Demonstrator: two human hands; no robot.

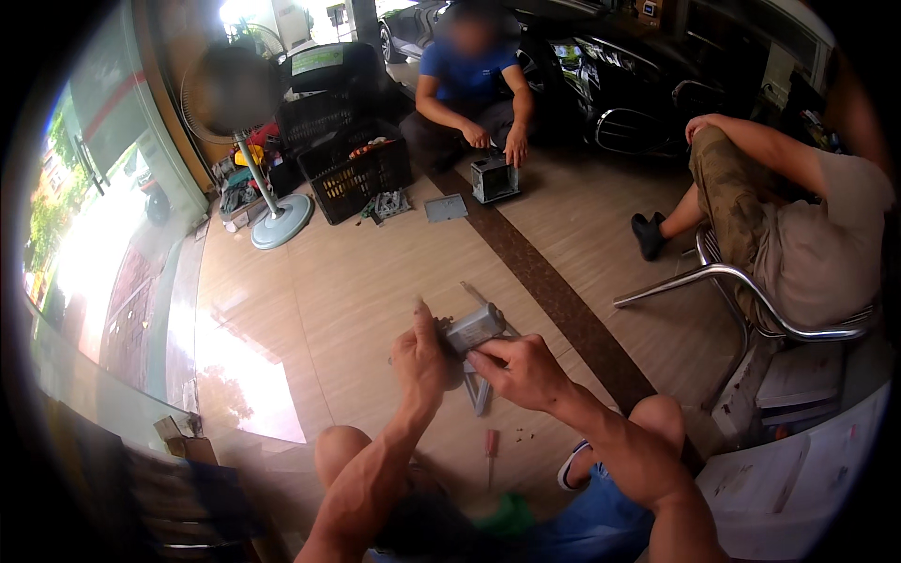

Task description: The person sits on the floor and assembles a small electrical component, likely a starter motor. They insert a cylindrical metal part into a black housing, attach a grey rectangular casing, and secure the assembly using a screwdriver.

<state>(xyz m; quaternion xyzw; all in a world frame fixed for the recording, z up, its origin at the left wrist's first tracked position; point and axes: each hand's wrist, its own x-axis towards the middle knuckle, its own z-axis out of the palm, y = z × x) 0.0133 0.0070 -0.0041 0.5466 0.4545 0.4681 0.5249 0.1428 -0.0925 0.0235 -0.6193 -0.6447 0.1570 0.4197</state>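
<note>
Between my two hands, above the floor, is a grey cylindrical metal part (477, 327) that looks like a small electric motor. My left hand (419, 362) is closed round its left end, thumb pointing up; what lies under those fingers is hidden. On the near right side, my right hand (527, 372) grips the same part with thumb and fingers. A light metal bracket (481, 398) shows beneath it, partly covered by my hands. Nearer to me, a screwdriver (491, 445) with a red handle lies on the tiles beside a few small screws (522, 434).
Across from me a person in blue (469, 75) handles a metal box (495, 178) near a flat grey plate (446, 207). A black crate (357, 174) and a standing fan (272, 202) are at far left. Another person sits on a metal-armed chair (751, 281) at right.
</note>
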